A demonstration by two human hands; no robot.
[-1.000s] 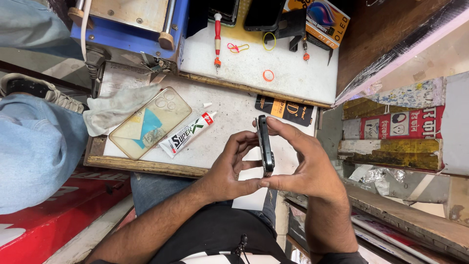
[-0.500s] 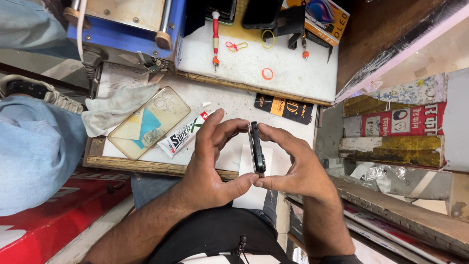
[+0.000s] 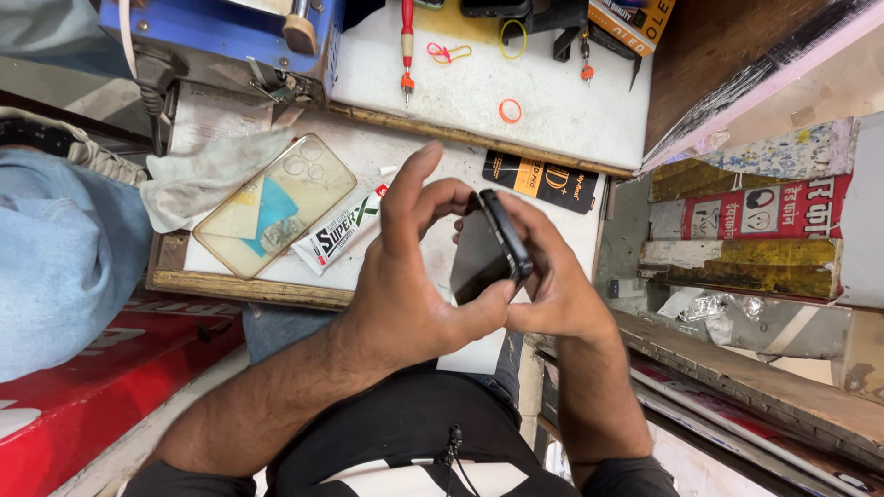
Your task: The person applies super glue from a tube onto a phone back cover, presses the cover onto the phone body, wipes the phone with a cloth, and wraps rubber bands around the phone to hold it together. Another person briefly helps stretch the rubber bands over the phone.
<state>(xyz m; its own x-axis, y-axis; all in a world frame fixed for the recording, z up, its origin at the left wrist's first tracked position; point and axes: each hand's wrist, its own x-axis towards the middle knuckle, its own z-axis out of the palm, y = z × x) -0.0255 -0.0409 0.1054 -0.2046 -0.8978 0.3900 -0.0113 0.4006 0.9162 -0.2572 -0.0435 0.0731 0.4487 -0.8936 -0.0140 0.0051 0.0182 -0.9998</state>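
A black smartphone (image 3: 493,247) is held edge-on above the white work board (image 3: 414,166), gripped between both hands. My left hand (image 3: 410,276) supports it from the left, thumb under its lower end and fingers raised behind it. My right hand (image 3: 552,276) wraps its right side, fingertips on the upper edge. A dark thin sheet, perhaps the screen or back panel, tilts away from the phone's left face.
A clear yellowed phone case (image 3: 274,204) and a white glue tube (image 3: 343,232) lie left of the hands, beside a grey cloth (image 3: 207,175). Farther off sit a red screwdriver (image 3: 406,41), rubber bands (image 3: 509,111), a black packet (image 3: 543,182) and a blue machine (image 3: 230,28). Another person's jeans-clad leg (image 3: 55,258) is at left.
The phone has tilted so its top leans left and its dark face shows more. My left fingers have opened and lifted off it while the thumb stays under the lower end.
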